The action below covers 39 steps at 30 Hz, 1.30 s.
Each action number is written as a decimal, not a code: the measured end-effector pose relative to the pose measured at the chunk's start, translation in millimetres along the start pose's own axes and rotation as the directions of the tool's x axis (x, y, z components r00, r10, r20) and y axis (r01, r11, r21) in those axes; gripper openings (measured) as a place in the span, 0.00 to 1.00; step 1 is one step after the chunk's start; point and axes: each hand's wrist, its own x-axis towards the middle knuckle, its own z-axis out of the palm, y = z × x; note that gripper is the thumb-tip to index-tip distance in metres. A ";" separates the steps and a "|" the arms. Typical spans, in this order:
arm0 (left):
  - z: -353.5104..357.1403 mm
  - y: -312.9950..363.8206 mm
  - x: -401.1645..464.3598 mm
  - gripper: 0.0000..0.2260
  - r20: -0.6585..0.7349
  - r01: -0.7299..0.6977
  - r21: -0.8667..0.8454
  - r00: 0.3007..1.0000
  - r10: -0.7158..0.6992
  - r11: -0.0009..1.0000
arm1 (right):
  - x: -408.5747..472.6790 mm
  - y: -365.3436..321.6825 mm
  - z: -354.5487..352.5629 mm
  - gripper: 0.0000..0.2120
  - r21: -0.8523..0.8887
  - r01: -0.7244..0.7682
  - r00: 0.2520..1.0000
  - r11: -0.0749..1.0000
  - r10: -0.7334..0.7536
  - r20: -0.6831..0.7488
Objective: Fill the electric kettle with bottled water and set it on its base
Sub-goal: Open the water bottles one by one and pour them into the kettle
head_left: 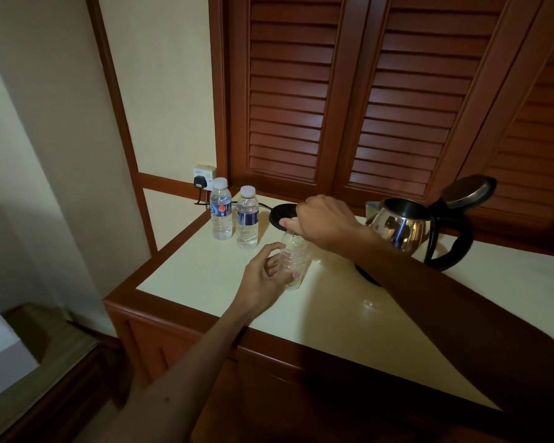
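Observation:
A clear, label-free plastic bottle (294, 260) stands upright on the cream countertop (205, 276) and looks empty. My left hand (263, 276) wraps its lower body. My right hand (325, 223) is closed over its top, hiding the cap. The steel electric kettle (400, 227) stands to the right with its lid (467, 190) flipped open and its black handle facing right. The black round base (282, 212) lies behind my right hand, off the kettle. Two full capped water bottles, one (221, 214) beside the other (247, 219), stand at the back left.
A wall socket with a black plug (202, 179) sits at the back left; its cord runs to the base. Dark louvred wooden doors (333, 107) rise behind the counter. A small clear object (368, 303), perhaps a cap ring, lies on the counter near my right forearm.

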 end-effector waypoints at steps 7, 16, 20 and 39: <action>-1.3 -0.5 0.2 0.22 0.016 0.002 -0.007 1.000 -0.002 1.000 | -4.7 27.5 -10.4 0.11 0.433 0.162 0.966 0.887 -0.231 0.112; 0.1 -2.1 -1.2 0.23 0.002 -0.011 0.062 1.000 0.011 0.998 | -9.2 0.9 14.7 0.18 0.232 -0.070 0.994 0.970 0.087 -0.067; -1.1 -1.0 -2.2 0.22 0.004 -0.010 0.025 1.000 0.010 1.000 | -6.2 11.3 1.1 0.16 0.459 0.029 0.993 0.888 -0.078 0.088; -0.3 0.9 -6.8 0.24 -0.009 -0.051 0.200 0.999 0.054 0.978 | -40.1 -1.7 77.3 0.23 0.864 -0.224 0.959 0.451 0.258 0.114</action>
